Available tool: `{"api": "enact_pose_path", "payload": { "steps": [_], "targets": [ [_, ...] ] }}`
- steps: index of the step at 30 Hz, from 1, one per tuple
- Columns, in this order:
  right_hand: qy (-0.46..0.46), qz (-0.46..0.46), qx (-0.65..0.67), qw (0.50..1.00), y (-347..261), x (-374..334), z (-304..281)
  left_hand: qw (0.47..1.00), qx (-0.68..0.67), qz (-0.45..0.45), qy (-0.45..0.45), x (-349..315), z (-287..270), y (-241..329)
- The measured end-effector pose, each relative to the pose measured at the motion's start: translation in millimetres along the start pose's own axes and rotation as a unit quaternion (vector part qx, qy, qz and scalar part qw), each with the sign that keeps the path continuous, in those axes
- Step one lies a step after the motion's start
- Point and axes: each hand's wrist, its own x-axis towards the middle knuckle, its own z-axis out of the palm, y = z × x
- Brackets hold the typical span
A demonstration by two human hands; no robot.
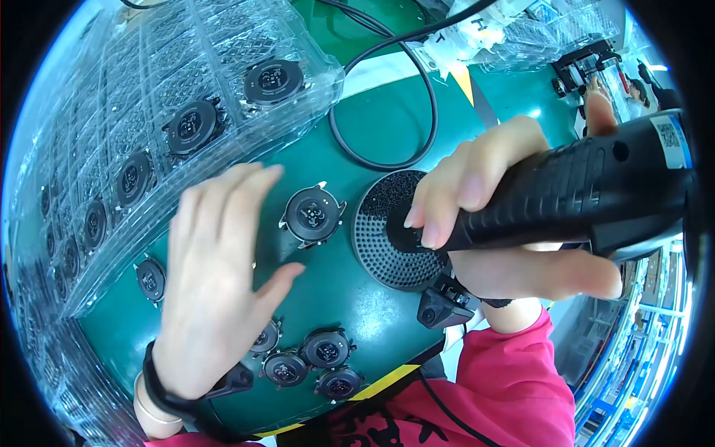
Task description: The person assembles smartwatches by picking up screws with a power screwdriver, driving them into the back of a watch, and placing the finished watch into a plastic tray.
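My left hand (216, 276) is over the green table, fingers stretched and thumb apart, holding nothing. Just right of its fingertips lies a round black watch body (313, 215) without a strap, back side up. Another watch body (151, 279) sits left of that hand. Several more, such as one watch body (328, 348), are grouped near the front edge. My right hand (484, 179) is wrapped round a large black handheld device (551, 195) with a ribbed grip and a label. Behind its lower end stands a round dotted base (395, 253); whether they are joined is hidden.
Clear plastic trays (149, 82) with watch bodies in their pockets fill the left side. A black cable (436, 112) loops at the back, near crumpled white plastic (469, 33). A black fixture (588, 63) stands far right. Yellow-black tape (383, 381) marks the front edge.
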Motion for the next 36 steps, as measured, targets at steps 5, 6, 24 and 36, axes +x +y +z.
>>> {"api": "enact_pose_path", "payload": {
  "steps": [5,6,24,36],
  "targets": [
    [-0.01,0.073,-0.019,0.997,-15.1,-5.1,14.8,0.991,0.078,-0.088,-0.06,-25.7,-14.7,-9.6],
    [-0.01,0.074,-0.019,0.997,-14.5,-5.5,14.7,0.991,0.075,-0.078,-0.076,-28.9,-13.1,-13.5],
    [-0.037,0.06,-0.017,0.997,-13.4,-14.7,11.8,0.973,-0.177,0.09,-0.118,-37.5,30.8,-7.2],
    [-0.011,0.131,0.139,0.982,-37.8,-12.9,27.8,0.953,-0.271,0.101,-0.096,-42.6,45.2,-16.4]
  ]
}}
